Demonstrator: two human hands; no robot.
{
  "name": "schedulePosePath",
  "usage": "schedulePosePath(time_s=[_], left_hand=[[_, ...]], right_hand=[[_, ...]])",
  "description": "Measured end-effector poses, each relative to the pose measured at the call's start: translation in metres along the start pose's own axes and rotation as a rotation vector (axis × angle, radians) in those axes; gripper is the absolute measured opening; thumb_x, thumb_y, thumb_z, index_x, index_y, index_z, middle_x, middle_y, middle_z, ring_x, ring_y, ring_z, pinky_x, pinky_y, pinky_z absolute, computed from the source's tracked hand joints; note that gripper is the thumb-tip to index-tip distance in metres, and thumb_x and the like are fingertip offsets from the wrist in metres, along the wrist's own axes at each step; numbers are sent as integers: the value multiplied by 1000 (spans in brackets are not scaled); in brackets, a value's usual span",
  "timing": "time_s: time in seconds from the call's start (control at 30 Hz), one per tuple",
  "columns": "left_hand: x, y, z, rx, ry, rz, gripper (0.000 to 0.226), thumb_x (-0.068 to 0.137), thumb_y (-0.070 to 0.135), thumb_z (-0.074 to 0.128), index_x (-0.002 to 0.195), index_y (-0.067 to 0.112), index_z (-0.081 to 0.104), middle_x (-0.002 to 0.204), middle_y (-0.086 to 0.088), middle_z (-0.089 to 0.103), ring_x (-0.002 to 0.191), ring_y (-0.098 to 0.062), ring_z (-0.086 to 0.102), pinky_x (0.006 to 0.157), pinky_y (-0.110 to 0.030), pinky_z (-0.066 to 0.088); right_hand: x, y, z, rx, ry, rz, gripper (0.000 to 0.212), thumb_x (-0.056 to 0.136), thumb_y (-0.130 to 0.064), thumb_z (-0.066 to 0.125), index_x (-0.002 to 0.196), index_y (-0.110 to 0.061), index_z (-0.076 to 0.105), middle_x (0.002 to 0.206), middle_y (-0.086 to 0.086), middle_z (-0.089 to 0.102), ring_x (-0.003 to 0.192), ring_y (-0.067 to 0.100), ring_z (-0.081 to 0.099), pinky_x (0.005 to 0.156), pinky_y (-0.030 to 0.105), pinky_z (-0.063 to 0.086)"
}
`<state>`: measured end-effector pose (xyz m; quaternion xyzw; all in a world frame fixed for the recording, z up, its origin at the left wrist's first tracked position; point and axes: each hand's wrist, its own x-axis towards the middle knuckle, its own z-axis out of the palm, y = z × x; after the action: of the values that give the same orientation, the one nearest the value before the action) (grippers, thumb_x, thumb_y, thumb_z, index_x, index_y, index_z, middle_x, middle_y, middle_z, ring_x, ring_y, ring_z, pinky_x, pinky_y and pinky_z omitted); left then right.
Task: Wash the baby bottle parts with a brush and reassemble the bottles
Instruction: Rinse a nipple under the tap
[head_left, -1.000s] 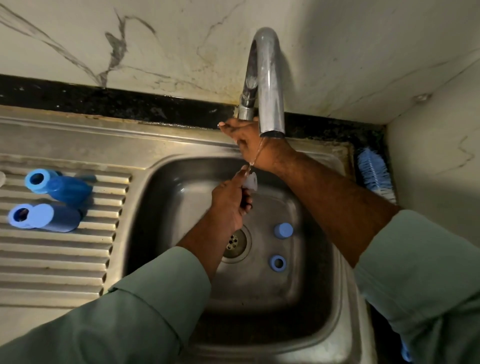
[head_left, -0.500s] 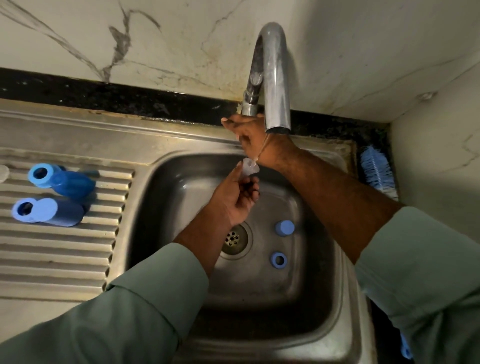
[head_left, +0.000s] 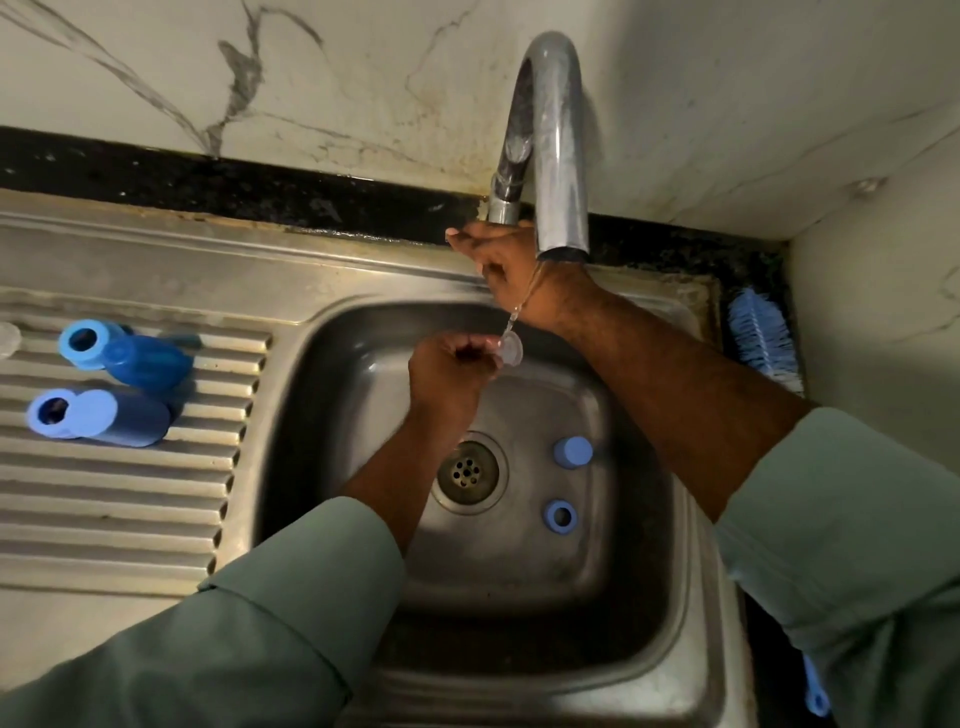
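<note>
While the right hand (head_left: 511, 260) rests at the tap base, fingers loosely extended, probably to regulate flow, the left hand (head_left: 449, 376) pinches a clear nipple (head_left: 510, 349) under the thin stream, over the sink (head_left: 291, 415), so runoff drains.

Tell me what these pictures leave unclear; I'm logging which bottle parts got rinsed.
All in the head view:
- The clear part in the left hand: small, motion-blurred, half covered by fingers; teat or disc, cannot tell.
- The tap handle: hidden under the right hand.
- The clear item on the drainboard: cut off by the left edge.
- The blue brush: its handle hidden behind the right arm.
</note>
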<state>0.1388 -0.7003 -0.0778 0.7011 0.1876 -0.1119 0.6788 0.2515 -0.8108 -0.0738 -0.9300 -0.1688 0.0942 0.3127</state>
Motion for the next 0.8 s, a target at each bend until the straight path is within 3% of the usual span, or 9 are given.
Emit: schedulePosePath(time_s=[0.07,0.2,0.27,0.33,0.43,0.53,0.6,0.7,0.8], left_hand=[[1,1,-2,228,34,141,22,81,-3,72,99,10,72,94,1,72,88,-9,68,84,-26,56],[-3,6,-7,426,86,386,18,83,-2,68,95,11,71,95,1,69,86,-8,63,79,-16,49],[-4,6,-10,534,72,433,17,85,0,67,97,11,73,101,-2,67,91,-10,60,80,-10,44],[-4,4,-13,643,33,462,19,87,2,65,102,11,73,107,-2,64,94,-10,58,78,-6,37],[-8,0,-17,778,-49,555,20,91,13,58,103,9,73,111,-6,62,95,-19,61,79,-20,44],[-10,-4,-23,839,-118,559,32,95,22,46,106,6,71,121,-6,59,102,-23,58,79,-23,38],[-10,-6,-25,885,-174,663,51,93,33,30,111,6,69,125,-3,56,106,-18,51,81,-21,31],[-10,2,-24,909,-236,767,56,91,39,27,106,4,69,115,-10,61,95,-21,58,74,-25,45],[-7,10,-27,996,-242,862,43,93,31,39,106,3,68,103,-16,65,81,-30,66,63,-35,57]], right_hand=[[-1,-3,-1,40,-30,33,67,81,-57,21,134,-30,53,130,8,58,115,19,57,103,27,42],[-5,2,1,308,28,-13,39,94,2,36,130,14,46,135,29,47,110,-23,45,93,-2,27],[-2,6,-1,213,33,5,42,94,-10,41,133,-2,52,135,21,52,115,-9,51,99,5,33],[2,8,4,-28,33,6,47,91,-28,43,138,-24,48,133,10,55,119,16,55,105,27,41],[4,5,8,-41,24,47,52,87,-28,47,139,-27,46,132,6,53,119,23,53,105,39,43],[2,-5,3,201,57,41,44,81,-15,50,125,-17,57,115,2,57,106,12,57,100,34,47],[-4,-16,-7,481,104,63,30,76,-11,52,105,-17,58,97,-5,55,89,-4,54,88,19,47],[-22,-26,-23,875,107,232,28,76,-7,61,94,-27,53,95,-5,57,83,6,55,68,19,46],[-36,-30,-28,1036,79,339,34,81,1,61,103,-26,57,110,-1,62,95,17,59,73,28,48]])
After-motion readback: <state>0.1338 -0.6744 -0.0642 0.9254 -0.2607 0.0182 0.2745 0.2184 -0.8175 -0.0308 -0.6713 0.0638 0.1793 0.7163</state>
